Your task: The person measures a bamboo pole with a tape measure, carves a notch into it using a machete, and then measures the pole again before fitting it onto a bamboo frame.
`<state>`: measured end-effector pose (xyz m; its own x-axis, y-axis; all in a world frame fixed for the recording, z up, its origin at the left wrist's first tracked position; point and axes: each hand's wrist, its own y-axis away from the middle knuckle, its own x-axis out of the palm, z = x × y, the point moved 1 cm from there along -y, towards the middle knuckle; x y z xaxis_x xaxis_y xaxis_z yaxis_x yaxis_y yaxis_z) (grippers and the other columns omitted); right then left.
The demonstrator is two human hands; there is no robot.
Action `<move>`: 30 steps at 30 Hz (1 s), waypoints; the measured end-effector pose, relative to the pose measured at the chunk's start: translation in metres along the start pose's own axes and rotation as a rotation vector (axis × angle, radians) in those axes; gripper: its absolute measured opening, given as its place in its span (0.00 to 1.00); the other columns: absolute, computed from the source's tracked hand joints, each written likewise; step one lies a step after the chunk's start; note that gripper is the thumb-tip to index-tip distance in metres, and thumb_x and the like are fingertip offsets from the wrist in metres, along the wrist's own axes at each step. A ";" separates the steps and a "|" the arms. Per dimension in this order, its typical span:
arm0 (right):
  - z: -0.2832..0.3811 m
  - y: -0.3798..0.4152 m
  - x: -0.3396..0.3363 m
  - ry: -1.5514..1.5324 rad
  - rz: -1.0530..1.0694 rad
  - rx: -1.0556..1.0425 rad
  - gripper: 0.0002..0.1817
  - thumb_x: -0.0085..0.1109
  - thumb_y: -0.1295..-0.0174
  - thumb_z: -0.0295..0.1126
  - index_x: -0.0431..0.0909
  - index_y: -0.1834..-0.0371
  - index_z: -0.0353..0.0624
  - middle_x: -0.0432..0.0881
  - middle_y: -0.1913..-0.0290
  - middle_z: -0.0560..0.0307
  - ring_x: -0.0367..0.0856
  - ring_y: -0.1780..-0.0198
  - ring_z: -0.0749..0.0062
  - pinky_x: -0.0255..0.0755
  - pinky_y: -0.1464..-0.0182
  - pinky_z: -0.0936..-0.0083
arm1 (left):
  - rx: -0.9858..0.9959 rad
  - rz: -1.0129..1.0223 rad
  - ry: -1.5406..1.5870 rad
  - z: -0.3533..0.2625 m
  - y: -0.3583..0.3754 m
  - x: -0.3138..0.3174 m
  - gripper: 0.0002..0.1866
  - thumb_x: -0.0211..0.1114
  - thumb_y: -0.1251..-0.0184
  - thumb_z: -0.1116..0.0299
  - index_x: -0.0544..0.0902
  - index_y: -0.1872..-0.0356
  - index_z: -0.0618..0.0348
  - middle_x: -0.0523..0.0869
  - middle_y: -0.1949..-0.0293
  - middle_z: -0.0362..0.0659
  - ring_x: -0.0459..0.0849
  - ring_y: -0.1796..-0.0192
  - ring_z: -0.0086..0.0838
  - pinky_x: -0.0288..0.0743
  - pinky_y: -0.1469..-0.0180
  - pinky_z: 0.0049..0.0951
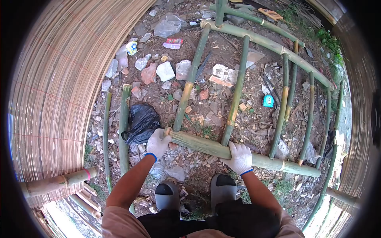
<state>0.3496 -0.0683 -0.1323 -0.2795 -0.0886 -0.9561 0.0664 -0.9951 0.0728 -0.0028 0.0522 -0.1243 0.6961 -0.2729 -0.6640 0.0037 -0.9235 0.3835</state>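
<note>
A green bamboo frame with several rungs lies across the ground, its near rail [198,143] running in front of my feet. My left hand [158,143], in a white glove with a blue cuff, is closed round the left end of that rail, beside a black plastic bag [142,122]. Further right, my right hand [239,158], gloved the same way, grips the rail just right of where a rung [237,89] joins it. The far rail [266,43] curves across the top of the view.
Bamboo slat screens [59,83] stand at left and right. Loose poles [124,119] lie left of the frame. Stones, wood chips and plastic litter cover the ground. A blue tape measure [268,101] and a yellow-handled saw [270,14] lie beyond the near rail.
</note>
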 end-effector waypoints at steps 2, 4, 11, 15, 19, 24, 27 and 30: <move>0.001 -0.001 -0.001 0.001 0.032 -0.003 0.44 0.82 0.59 0.55 0.79 0.39 0.44 0.87 0.55 0.49 0.85 0.51 0.53 0.77 0.49 0.55 | -0.011 -0.001 -0.017 -0.005 0.000 -0.003 0.20 0.70 0.32 0.60 0.83 0.46 0.63 0.90 0.55 0.55 0.90 0.50 0.46 0.80 0.44 0.41; 0.002 -0.001 -0.003 0.010 0.019 -0.009 0.42 0.82 0.58 0.55 0.80 0.41 0.44 0.87 0.56 0.49 0.86 0.52 0.52 0.76 0.49 0.55 | -0.021 0.022 -0.033 -0.005 0.001 -0.004 0.20 0.70 0.32 0.59 0.83 0.46 0.63 0.90 0.55 0.56 0.90 0.49 0.48 0.80 0.44 0.42; -0.005 0.008 -0.007 0.026 0.012 -0.046 0.37 0.82 0.60 0.55 0.80 0.48 0.46 0.86 0.59 0.50 0.85 0.55 0.52 0.76 0.52 0.55 | -0.015 0.048 -0.101 0.001 0.008 0.003 0.25 0.71 0.32 0.53 0.82 0.45 0.64 0.90 0.54 0.55 0.90 0.49 0.46 0.80 0.44 0.42; -0.005 0.010 -0.004 0.030 0.019 -0.052 0.38 0.83 0.61 0.55 0.80 0.48 0.47 0.85 0.59 0.51 0.85 0.55 0.52 0.76 0.52 0.55 | -0.022 0.027 -0.088 0.000 0.015 0.010 0.24 0.71 0.31 0.53 0.81 0.47 0.63 0.89 0.55 0.57 0.90 0.50 0.49 0.80 0.46 0.44; -0.002 0.010 -0.007 0.042 -0.006 -0.055 0.38 0.83 0.61 0.55 0.80 0.48 0.47 0.85 0.59 0.51 0.84 0.55 0.52 0.76 0.52 0.55 | -0.005 0.011 -0.067 0.002 0.013 0.011 0.22 0.71 0.32 0.54 0.81 0.48 0.62 0.89 0.56 0.57 0.89 0.51 0.51 0.80 0.47 0.45; -0.004 0.009 -0.003 0.060 0.042 -0.023 0.41 0.83 0.61 0.58 0.80 0.45 0.45 0.86 0.55 0.50 0.84 0.51 0.52 0.76 0.50 0.56 | 0.012 0.023 -0.092 0.001 0.011 0.009 0.23 0.71 0.33 0.54 0.82 0.49 0.64 0.88 0.58 0.58 0.89 0.52 0.51 0.80 0.48 0.45; -0.003 0.010 -0.003 0.056 0.012 -0.018 0.40 0.83 0.61 0.56 0.81 0.46 0.47 0.85 0.56 0.51 0.84 0.52 0.52 0.76 0.50 0.55 | 0.001 0.038 -0.083 -0.001 0.008 0.007 0.23 0.71 0.33 0.54 0.82 0.49 0.64 0.88 0.58 0.58 0.89 0.52 0.52 0.80 0.48 0.45; -0.003 0.010 -0.003 0.054 0.006 -0.027 0.41 0.84 0.62 0.56 0.81 0.45 0.47 0.86 0.55 0.50 0.85 0.52 0.52 0.76 0.49 0.55 | -0.001 0.026 -0.076 0.002 0.010 0.006 0.23 0.72 0.34 0.55 0.82 0.50 0.64 0.89 0.57 0.60 0.88 0.51 0.54 0.80 0.48 0.47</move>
<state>0.3543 -0.0778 -0.1299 -0.2266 -0.0915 -0.9697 0.0936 -0.9930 0.0718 -0.0002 0.0411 -0.1264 0.6395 -0.3162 -0.7008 -0.0123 -0.9156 0.4019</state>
